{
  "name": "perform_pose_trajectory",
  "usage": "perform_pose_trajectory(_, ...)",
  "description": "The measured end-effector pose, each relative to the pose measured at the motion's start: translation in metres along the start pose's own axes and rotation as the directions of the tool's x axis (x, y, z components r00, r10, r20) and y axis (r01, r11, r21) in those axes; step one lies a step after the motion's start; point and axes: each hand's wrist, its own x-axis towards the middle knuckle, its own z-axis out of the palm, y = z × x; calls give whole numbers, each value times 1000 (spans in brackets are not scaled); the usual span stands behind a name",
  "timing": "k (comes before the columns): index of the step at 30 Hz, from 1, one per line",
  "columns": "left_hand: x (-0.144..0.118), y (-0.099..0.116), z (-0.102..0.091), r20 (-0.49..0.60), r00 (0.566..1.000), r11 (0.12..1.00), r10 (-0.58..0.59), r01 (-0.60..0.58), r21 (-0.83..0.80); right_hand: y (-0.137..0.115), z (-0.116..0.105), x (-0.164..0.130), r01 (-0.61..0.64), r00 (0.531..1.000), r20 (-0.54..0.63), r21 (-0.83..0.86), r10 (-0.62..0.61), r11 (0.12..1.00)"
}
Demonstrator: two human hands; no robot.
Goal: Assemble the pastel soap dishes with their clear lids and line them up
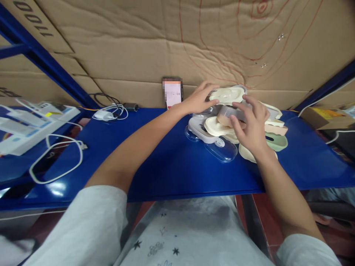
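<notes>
A loose pile of flat oval plastic cases [219,127] in cream, grey, pink and pale green lies on the blue table [155,166], at the back right. My left hand [198,99] rests on the top cream case [227,94], fingers spread over its left end. My right hand [249,123] lies over the middle of the pile, its fingertips on a grey piece [227,112]. A clear plastic lid [222,149] sticks out at the pile's front. Whether either hand grips a piece I cannot tell.
A phone [172,92] leans against the cardboard wall [177,44] behind the table. A white charger with cables [107,113] lies at the back left, a white cable loop [55,159] and boxes [27,125] further left. A cardboard box [324,116] sits at the right.
</notes>
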Motion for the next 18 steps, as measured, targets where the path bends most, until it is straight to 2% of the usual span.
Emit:
perform_pose_trajectory(4,-14,16,-2,28,992,988,-126,122,97,-6,6,-3,48,999,12,42,-49,998)
perform_pose_trajectory(6,-35,34,-6,-19,996,979,-89,91,182,-9,9,-5,73,997,32,84,-76,994)
perform_pose_trajectory(9,-81,64,-14,-72,997,960,25,-4,279,-15,13,-8,127,988,70,156,-139,980)
perform_pose_trajectory(12,-134,85,-22,121,989,928,79,-117,353,-21,16,-10,192,963,141,235,-229,953)
perform_pose_trajectory(14,-163,91,-26,221,973,897,68,-157,414,-22,18,-12,225,934,212,278,-288,934)
perform_pose_trajectory(18,-195,92,-32,229,972,862,62,-167,478,-18,26,-16,252,891,299,304,-343,919)
